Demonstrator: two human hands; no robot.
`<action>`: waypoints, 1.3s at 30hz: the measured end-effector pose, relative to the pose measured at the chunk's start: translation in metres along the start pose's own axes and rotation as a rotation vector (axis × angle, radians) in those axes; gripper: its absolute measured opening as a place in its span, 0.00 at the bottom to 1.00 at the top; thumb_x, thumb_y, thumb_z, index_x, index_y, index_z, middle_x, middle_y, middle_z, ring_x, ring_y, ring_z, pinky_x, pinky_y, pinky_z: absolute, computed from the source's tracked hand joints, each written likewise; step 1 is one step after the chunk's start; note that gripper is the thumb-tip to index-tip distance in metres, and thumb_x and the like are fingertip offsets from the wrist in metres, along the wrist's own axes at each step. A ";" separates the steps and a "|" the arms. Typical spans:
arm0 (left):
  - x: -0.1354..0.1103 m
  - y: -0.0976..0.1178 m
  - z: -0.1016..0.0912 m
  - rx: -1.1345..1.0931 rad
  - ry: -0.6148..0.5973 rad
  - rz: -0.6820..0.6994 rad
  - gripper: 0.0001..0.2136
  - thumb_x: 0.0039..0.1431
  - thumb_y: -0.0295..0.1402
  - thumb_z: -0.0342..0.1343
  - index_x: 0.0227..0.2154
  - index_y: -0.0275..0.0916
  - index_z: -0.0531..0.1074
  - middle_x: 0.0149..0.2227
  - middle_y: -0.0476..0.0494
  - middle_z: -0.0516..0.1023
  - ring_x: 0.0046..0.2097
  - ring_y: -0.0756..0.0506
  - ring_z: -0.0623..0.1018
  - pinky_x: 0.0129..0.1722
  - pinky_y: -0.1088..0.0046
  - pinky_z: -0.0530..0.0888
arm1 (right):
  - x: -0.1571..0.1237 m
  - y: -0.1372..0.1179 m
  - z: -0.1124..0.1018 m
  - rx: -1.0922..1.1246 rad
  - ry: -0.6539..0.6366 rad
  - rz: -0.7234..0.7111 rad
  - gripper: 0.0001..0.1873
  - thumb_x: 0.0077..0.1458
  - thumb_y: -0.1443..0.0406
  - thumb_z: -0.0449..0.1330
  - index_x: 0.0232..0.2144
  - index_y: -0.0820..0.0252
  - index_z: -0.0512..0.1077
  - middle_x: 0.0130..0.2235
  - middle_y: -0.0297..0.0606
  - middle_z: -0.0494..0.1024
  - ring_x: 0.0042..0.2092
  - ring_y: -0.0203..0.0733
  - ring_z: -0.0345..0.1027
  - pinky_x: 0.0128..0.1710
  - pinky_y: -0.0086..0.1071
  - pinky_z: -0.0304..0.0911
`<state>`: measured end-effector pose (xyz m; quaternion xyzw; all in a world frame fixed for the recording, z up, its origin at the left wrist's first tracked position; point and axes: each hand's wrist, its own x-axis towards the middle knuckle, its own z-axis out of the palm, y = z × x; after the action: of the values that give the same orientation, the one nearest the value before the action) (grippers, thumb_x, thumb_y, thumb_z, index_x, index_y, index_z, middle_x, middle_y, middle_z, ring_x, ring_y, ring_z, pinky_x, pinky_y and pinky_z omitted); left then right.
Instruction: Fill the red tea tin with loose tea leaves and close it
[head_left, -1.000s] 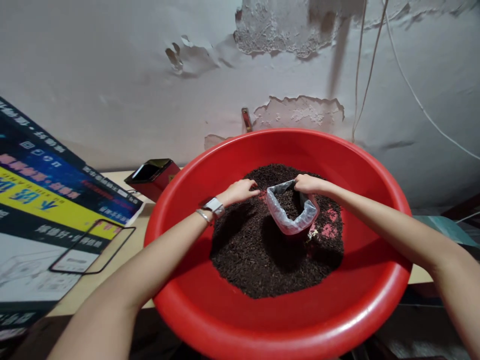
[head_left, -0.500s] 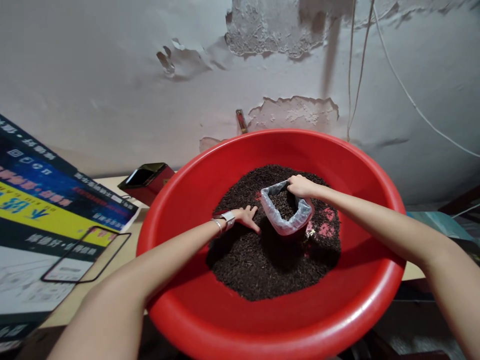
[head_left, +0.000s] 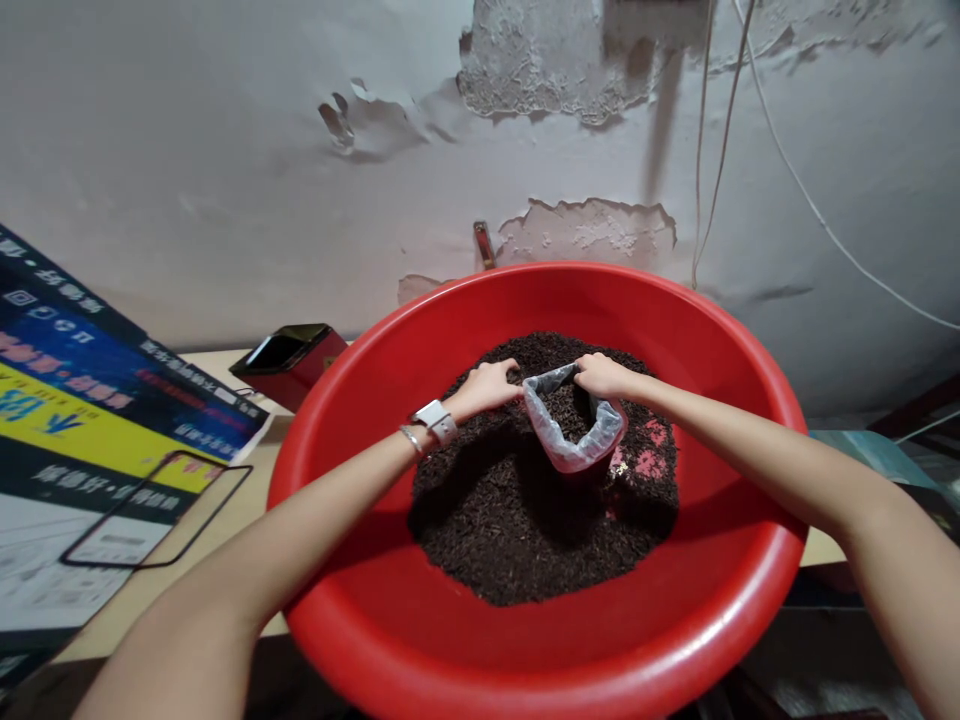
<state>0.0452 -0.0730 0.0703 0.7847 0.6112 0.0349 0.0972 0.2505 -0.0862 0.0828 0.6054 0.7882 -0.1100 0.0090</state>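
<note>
left hand [head_left: 489,388] shifted, nearing the squarish, translucent-lined container [head_left: 576,457].

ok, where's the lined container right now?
In the head view, the lined container is just right of centre inside the red basin, dark grains around it. The right hand grips its far rim; the left hand is close on its left.
</note>
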 end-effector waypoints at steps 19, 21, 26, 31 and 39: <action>-0.042 0.057 -0.025 -0.698 0.222 0.458 0.20 0.50 0.39 0.56 0.47 0.40 0.65 0.48 0.47 0.72 0.50 0.43 0.71 0.50 0.69 0.67 | -0.004 -0.002 -0.003 0.039 0.004 -0.022 0.19 0.56 0.67 0.45 0.43 0.67 0.71 0.48 0.51 0.73 0.47 0.47 0.69 0.42 0.30 0.61; -0.039 0.055 -0.023 -0.729 0.195 0.476 0.18 0.52 0.38 0.54 0.46 0.40 0.66 0.48 0.46 0.73 0.50 0.43 0.71 0.49 0.68 0.68 | -0.005 -0.002 -0.003 0.038 0.007 -0.029 0.19 0.56 0.67 0.45 0.43 0.67 0.71 0.47 0.50 0.74 0.47 0.47 0.69 0.42 0.30 0.61; -0.030 0.049 -0.022 -0.811 0.232 0.494 0.14 0.53 0.37 0.53 0.40 0.36 0.70 0.41 0.43 0.76 0.44 0.44 0.74 0.45 0.68 0.70 | -0.003 -0.001 -0.001 0.028 0.011 -0.021 0.18 0.54 0.68 0.46 0.42 0.67 0.71 0.46 0.51 0.74 0.46 0.47 0.70 0.41 0.31 0.61; -0.007 0.017 -0.019 -0.665 0.306 0.200 0.15 0.54 0.39 0.50 0.41 0.36 0.70 0.43 0.43 0.76 0.44 0.45 0.75 0.46 0.69 0.70 | 0.001 0.000 0.001 0.020 0.005 -0.013 0.18 0.53 0.69 0.46 0.41 0.68 0.72 0.46 0.52 0.74 0.46 0.47 0.70 0.42 0.30 0.61; 0.012 -0.040 0.027 0.032 -0.464 0.138 0.44 0.37 0.53 0.60 0.58 0.36 0.58 0.60 0.32 0.60 0.59 0.35 0.63 0.56 0.63 0.62 | 0.003 0.001 0.002 0.003 0.004 -0.023 0.19 0.52 0.69 0.46 0.41 0.69 0.72 0.46 0.53 0.74 0.46 0.48 0.70 0.42 0.31 0.62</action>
<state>0.0149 -0.0552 0.0357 0.8131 0.5177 -0.1497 0.2201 0.2508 -0.0836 0.0800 0.5966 0.7949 -0.1103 0.0052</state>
